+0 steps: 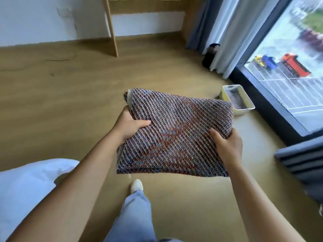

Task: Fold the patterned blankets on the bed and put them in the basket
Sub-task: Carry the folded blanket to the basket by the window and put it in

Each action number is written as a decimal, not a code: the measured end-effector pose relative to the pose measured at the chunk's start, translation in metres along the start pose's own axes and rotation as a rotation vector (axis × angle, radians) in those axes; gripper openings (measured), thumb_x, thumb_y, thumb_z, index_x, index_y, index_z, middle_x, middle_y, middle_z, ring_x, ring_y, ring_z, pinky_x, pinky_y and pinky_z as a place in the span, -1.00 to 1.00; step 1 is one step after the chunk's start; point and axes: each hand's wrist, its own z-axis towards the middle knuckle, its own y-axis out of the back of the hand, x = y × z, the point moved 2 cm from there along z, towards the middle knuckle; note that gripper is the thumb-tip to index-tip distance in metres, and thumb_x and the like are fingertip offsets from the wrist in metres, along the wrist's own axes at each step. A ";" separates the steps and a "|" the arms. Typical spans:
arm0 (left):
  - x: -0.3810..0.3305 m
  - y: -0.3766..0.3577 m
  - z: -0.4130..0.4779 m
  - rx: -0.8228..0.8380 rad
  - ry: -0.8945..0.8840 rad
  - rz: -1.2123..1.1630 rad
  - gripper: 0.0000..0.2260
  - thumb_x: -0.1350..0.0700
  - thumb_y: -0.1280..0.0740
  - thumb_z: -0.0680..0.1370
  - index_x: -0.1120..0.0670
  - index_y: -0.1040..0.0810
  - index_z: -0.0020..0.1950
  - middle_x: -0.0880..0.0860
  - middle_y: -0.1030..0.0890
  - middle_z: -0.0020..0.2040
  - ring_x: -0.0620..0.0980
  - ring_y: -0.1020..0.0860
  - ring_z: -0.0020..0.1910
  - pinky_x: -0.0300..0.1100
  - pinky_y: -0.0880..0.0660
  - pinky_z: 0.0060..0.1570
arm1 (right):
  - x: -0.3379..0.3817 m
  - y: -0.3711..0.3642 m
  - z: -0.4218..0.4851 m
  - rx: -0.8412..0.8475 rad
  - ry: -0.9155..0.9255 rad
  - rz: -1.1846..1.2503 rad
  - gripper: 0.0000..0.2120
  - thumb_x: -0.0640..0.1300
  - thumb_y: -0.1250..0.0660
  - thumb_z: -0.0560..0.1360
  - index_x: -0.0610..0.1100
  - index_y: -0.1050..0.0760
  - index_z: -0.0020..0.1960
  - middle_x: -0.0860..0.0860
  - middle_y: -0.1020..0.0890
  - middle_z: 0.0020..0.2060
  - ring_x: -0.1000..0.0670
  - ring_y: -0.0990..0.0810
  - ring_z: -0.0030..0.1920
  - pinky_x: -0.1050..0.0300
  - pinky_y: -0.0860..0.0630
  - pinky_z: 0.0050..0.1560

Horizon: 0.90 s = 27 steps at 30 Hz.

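A folded patterned blanket [176,135], woven in dark blue, red and white diagonal stripes, is held flat in the air above the wooden floor. My left hand [130,125] grips its left edge with the thumb on top. My right hand [227,145] grips its right edge the same way. The basket [244,109], a pale yellow-white rectangular tub, stands on the floor beyond the blanket's right corner, near the window. Something grey and dark lies inside it. A corner of the bed [29,186] with white bedding shows at the lower left.
A wooden desk leg [111,30] stands at the back. Grey and white curtains [227,35] hang by a floor-length window [288,81]. A black object [209,55] sits at the curtain's foot. A grey ribbed thing [304,163] is at the right. My leg and white shoe [137,186] are below the blanket.
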 end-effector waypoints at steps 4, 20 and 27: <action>-0.057 -0.056 0.089 0.128 -0.046 -0.003 -0.50 0.21 -0.48 0.37 0.08 -0.32 0.21 0.02 -0.52 0.10 0.05 -0.50 0.11 0.00 -0.40 0.20 | -0.003 0.021 0.077 -0.137 -0.063 -0.003 -0.61 0.06 -0.42 0.39 -0.19 -0.51 0.08 -0.08 -0.63 -0.07 -0.05 -0.57 -0.09 0.13 -0.45 -0.11; -0.196 -0.343 0.372 0.517 -0.062 0.229 -0.39 0.17 -0.52 0.33 0.10 -0.29 0.28 0.08 -0.51 0.20 0.07 -0.51 0.12 0.07 -0.42 0.22 | -0.087 0.100 0.344 -0.498 -0.495 0.163 -0.58 0.08 -0.44 0.34 -0.11 -0.50 0.11 -0.04 -0.63 -0.01 -0.01 -0.54 -0.08 0.15 -0.40 -0.05; -0.240 -0.453 0.473 0.553 -0.061 0.268 -0.40 0.16 -0.51 0.34 0.08 -0.28 0.27 0.06 -0.51 0.19 0.06 -0.51 0.13 0.07 -0.42 0.22 | -0.125 0.130 0.479 -0.464 -0.641 0.279 -0.59 0.08 -0.44 0.33 -0.11 -0.53 0.08 -0.04 -0.64 -0.04 -0.08 -0.59 -0.02 -0.04 -0.52 0.10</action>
